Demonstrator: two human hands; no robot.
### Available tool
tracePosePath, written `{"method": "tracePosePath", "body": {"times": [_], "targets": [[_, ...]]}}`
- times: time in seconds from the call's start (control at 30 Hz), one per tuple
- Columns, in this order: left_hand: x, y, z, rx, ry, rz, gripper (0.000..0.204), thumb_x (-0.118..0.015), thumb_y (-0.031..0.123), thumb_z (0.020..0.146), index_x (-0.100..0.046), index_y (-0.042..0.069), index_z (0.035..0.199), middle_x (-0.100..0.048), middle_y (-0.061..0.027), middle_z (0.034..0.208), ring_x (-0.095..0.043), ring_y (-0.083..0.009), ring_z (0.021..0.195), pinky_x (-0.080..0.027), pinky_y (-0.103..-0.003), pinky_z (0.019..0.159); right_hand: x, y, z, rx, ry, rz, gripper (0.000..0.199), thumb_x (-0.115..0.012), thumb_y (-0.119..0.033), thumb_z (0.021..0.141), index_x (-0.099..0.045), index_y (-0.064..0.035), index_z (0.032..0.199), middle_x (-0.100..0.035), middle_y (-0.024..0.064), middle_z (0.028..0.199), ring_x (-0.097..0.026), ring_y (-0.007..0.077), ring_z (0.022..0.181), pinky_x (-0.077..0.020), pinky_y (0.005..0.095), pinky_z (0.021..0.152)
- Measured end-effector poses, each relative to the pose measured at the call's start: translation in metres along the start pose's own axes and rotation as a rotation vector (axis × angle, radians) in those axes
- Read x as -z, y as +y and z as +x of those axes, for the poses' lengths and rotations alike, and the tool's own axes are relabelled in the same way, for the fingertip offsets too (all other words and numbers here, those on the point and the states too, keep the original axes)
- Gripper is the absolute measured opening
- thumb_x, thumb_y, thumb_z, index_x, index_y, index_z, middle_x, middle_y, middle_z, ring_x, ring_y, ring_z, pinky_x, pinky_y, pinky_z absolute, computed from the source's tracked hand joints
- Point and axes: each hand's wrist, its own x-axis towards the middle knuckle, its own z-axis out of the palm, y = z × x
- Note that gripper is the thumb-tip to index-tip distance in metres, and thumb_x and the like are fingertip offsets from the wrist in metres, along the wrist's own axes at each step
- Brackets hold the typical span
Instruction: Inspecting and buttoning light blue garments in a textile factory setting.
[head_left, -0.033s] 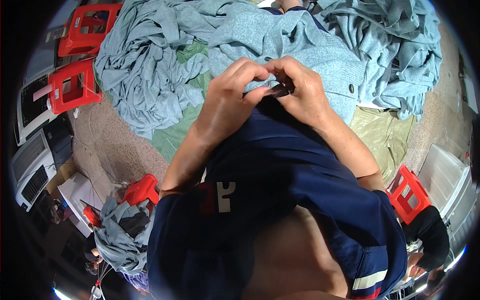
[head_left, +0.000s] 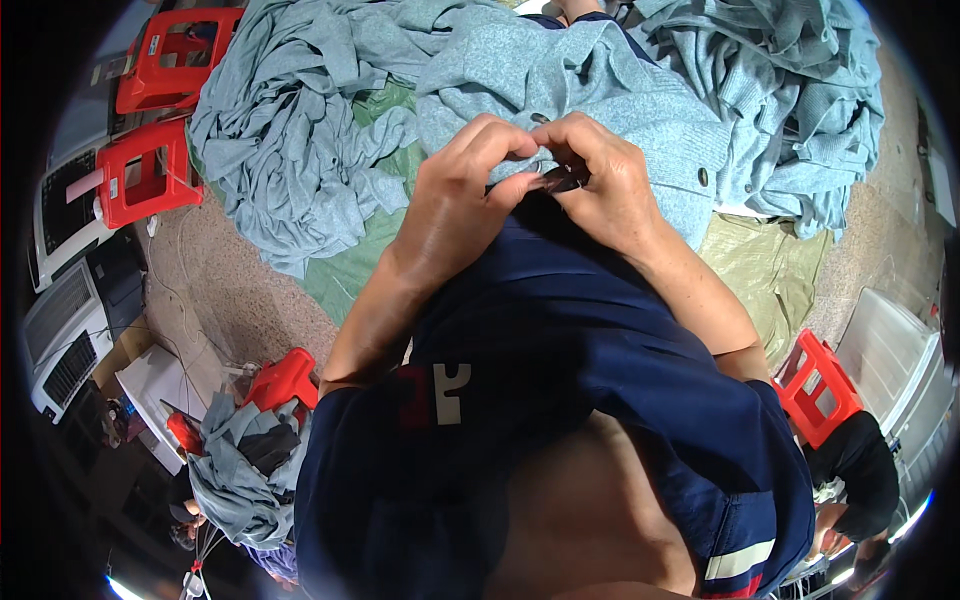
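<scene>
A light blue-grey knitted cardigan point(head_left: 640, 130) with dark buttons lies over my lap and the pile in front of me. My left hand point(head_left: 450, 195) is closed, thumb and index finger pinching a bit of its cloth. Close beside it, almost fingertip to fingertip, my right hand point(head_left: 612, 190) curls around a small dark shiny object point(head_left: 566, 178), mostly hidden by the fingers, so its kind cannot be made out. One dark button point(head_left: 540, 119) shows just above my fingertips, and another button point(head_left: 703, 177) sits farther right on the cardigan.
Heaped blue-grey knitwear point(head_left: 290, 130) lies on a green sheet point(head_left: 350, 270) at left, with more knitwear point(head_left: 790, 90) at right. Red stools point(head_left: 150, 175) stand along the left, another red stool point(head_left: 820, 385) at lower right. A person in black point(head_left: 855, 465) is near it.
Both hands stay almost in place. The cloth and the dark object at my fingertips shift very slightly, and the button above them shows a little more.
</scene>
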Motion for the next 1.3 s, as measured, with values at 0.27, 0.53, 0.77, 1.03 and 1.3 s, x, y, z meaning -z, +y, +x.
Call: {"method": "tracePosePath", "body": {"times": [0.27, 0.53, 0.77, 1.03, 1.3], "targets": [[-0.007, -0.021, 0.0, -0.087, -0.038, 0.036, 0.028, -0.073, 0.015, 0.079, -0.06, 0.003, 0.1, -0.06, -0.0103, 0.09, -0.062, -0.0276, 0.078, -0.051, -0.034, 0.065, -0.003, 0.015, -0.006, 0.035, 0.082, -0.018, 0.018, -0.077, 0.001, 0.07, -0.061, -0.0016, 0.079, -0.055, 0.0052, 0.073, -0.057, 0.0162, 0.062, -0.0441, 0.0287, 0.054], [-0.013, -0.028, -0.002, -0.172, -0.027, 0.221, 0.026, -0.074, 0.025, 0.079, -0.058, 0.004, 0.08, -0.054, -0.0071, 0.072, -0.058, -0.0273, 0.064, -0.047, -0.035, 0.054, -0.01, 0.03, -0.013, -0.203, 0.117, 0.364, 0.017, -0.068, 0.01, 0.069, -0.057, -0.0004, 0.076, -0.051, 0.0015, 0.07, -0.05, 0.0068, 0.061, -0.0388, 0.0228, 0.053], [-0.022, -0.025, 0.0, -0.296, 0.116, 0.366, 0.022, -0.071, 0.018, 0.081, -0.057, 0.004, 0.073, -0.047, -0.0096, 0.064, -0.052, -0.029, 0.055, -0.04, -0.038, 0.048, -0.004, 0.022, -0.005, 0.045, 0.198, 0.012, 0.019, -0.067, 0.009, 0.066, -0.056, -0.0026, 0.077, -0.052, 0.0052, 0.069, -0.053, 0.014, 0.058, -0.0421, 0.0263, 0.051], [-0.029, -0.029, -0.002, -0.171, 0.157, 0.19, 0.016, -0.065, 0.018, 0.082, -0.057, 0.005, 0.079, -0.051, -0.0082, 0.07, -0.056, -0.0255, 0.061, -0.045, -0.036, 0.054, 0.0, 0.027, -0.005, 0.393, 0.23, -0.16, 0.018, -0.068, 0.003, 0.064, -0.054, -0.0055, 0.071, -0.054, 0.0063, 0.068, -0.058, 0.0205, 0.06, -0.0446, 0.0301, 0.048], [-0.033, -0.041, -0.005, -0.34, 0.341, 0.401, 0.013, -0.063, 0.015, 0.077, -0.059, 0.006, 0.087, -0.057, -0.007, 0.081, -0.057, -0.0253, 0.069, -0.046, -0.036, 0.061, -0.002, 0.028, -0.007, 0.441, 0.208, -0.232, 0.016, -0.068, 0.0, 0.068, -0.058, -0.0051, 0.08, -0.059, 0.0081, 0.079, -0.061, 0.0207, 0.062, -0.0482, 0.03, 0.05]]}}
